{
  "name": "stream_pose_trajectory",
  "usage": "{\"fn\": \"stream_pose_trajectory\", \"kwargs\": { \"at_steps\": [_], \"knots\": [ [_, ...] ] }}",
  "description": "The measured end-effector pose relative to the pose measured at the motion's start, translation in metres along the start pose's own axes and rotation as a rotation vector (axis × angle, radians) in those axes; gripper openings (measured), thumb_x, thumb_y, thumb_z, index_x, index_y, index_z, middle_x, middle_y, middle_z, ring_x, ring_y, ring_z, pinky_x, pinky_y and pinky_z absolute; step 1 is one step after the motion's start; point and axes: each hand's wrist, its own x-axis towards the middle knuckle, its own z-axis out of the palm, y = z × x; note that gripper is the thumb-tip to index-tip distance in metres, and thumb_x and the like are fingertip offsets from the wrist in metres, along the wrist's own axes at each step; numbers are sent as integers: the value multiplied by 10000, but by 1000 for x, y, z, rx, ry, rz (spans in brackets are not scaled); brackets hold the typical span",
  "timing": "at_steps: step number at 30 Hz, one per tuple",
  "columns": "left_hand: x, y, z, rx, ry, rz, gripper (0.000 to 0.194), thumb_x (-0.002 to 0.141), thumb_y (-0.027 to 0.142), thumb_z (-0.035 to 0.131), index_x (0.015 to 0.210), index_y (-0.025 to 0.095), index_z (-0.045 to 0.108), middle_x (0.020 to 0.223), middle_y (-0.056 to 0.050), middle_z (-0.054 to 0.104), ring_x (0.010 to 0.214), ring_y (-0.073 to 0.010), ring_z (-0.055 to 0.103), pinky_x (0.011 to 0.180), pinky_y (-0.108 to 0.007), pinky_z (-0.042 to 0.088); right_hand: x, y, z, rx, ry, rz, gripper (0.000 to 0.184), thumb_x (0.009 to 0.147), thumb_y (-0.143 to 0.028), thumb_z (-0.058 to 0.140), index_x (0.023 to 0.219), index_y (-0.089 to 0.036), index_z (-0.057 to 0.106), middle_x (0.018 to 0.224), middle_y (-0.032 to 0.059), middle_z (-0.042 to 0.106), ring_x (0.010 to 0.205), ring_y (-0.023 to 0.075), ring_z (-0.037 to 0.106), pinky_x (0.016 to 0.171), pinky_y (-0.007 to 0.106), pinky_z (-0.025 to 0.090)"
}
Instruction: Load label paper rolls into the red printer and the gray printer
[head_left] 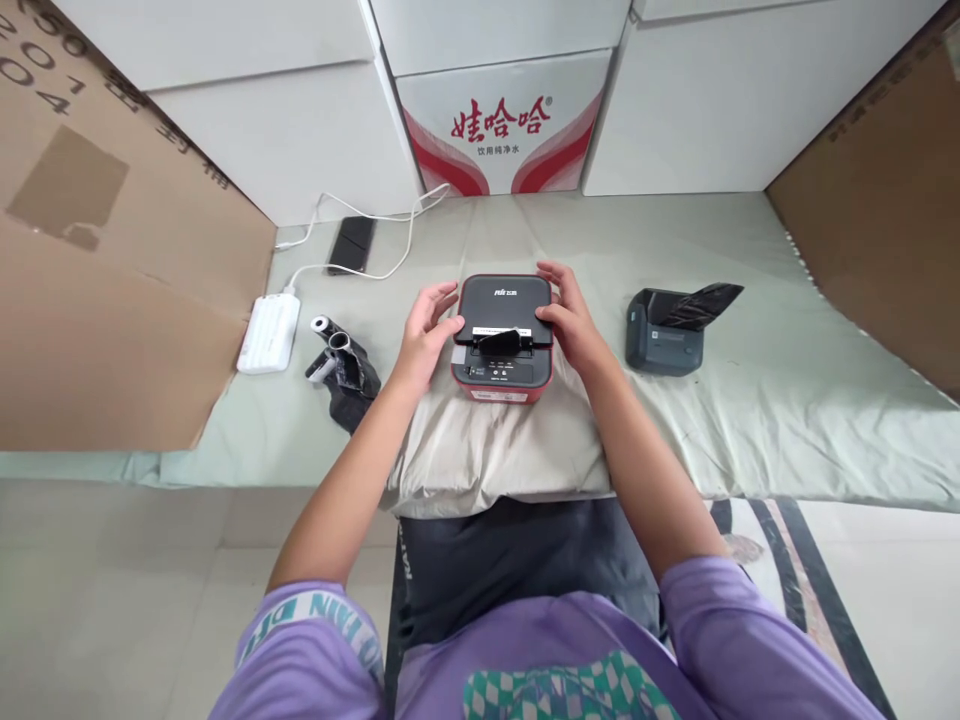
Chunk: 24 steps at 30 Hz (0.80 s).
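Observation:
A black-topped, red-sided label printer (pixel 504 340) rests on the cloth-covered surface in front of me, with a black strip sticking up from the slot across its top. My left hand (pixel 430 335) curls around its left side, thumb on the upper left edge. On the opposite side my right hand (pixel 568 318) grips the lid's right edge, with the thumb on top and the fingers behind the corner. The lid looks closed. Further right stands a smaller dark grey printer (pixel 664 345), a black strip (pixel 701 305) slanting out of its top.
To the left lie several rolls with black wrapping (pixel 349 375). A white power bank (pixel 269 333) has a white cable (pixel 367 272) running past a black phone (pixel 351 245). Cardboard boxes (pixel 112 300) flank both sides; white boxes (pixel 502 130) line the back.

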Motion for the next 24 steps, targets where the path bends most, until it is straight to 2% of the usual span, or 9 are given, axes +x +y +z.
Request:
{"fn": "stream_pose_trajectory", "kwargs": {
  "at_steps": [2,5,11,15,17,19,22,24],
  "knots": [
    [-1,-7,0,-82,-30,-46,499,817,398,745,1285,271,626,1503,-73,619,1455,-310,534,1195,-434,439,-2,-2,-5,36,-63,67,669,790,-429,687,1423,-322,498,1374,48,625,1130,267,636,970,445,560],
    [-1,-15,2,-130,-55,-65,521,853,435,709,1335,262,611,1508,-81,623,1460,-308,532,1204,-435,433,-4,-5,-10,45,-133,113,728,795,-410,673,1484,-310,462,1303,43,679,1141,281,648,1012,472,553],
    [-2,-21,5,-163,-39,-32,551,833,461,754,1329,256,630,1498,-86,637,1460,-312,538,1220,-442,427,2,-5,-14,-19,-189,95,758,805,-439,702,1517,-329,464,1418,32,634,1250,293,620,1074,478,542],
    [-5,-21,7,-137,2,-7,544,848,497,760,1325,257,656,1467,-79,663,1442,-311,558,1218,-442,432,-5,-4,-15,-51,-121,122,745,836,-521,719,1511,-319,477,1502,52,575,1312,302,588,1122,495,520],
    [-15,-20,8,-93,64,6,515,874,512,744,1314,252,679,1440,-74,684,1425,-308,574,1226,-447,426,-23,-11,-12,-78,-36,168,720,865,-600,689,1484,-284,502,1496,85,575,1337,313,578,1149,517,500],
    [-30,-20,10,-57,101,21,492,924,529,692,1334,257,690,1469,-62,669,1454,-297,548,1262,-447,387,-48,-21,-7,-104,-16,185,769,874,-674,668,1495,-256,491,1512,121,564,1377,328,562,1171,536,482],
    [-52,-21,15,-80,35,9,525,993,554,576,1457,315,624,1626,-1,527,1574,-254,393,1327,-418,291,-81,-37,6,-199,-148,11,1105,763,-713,793,1632,-234,305,1660,169,405,1505,376,452,1232,554,418],
    [-57,-21,20,-131,1,-18,555,998,550,552,1517,357,564,1680,46,446,1614,-228,312,1347,-400,248,-84,-43,12,-296,-162,-137,1251,706,-737,830,1667,-205,233,1676,196,376,1535,408,409,1257,573,375]
  ]
}}
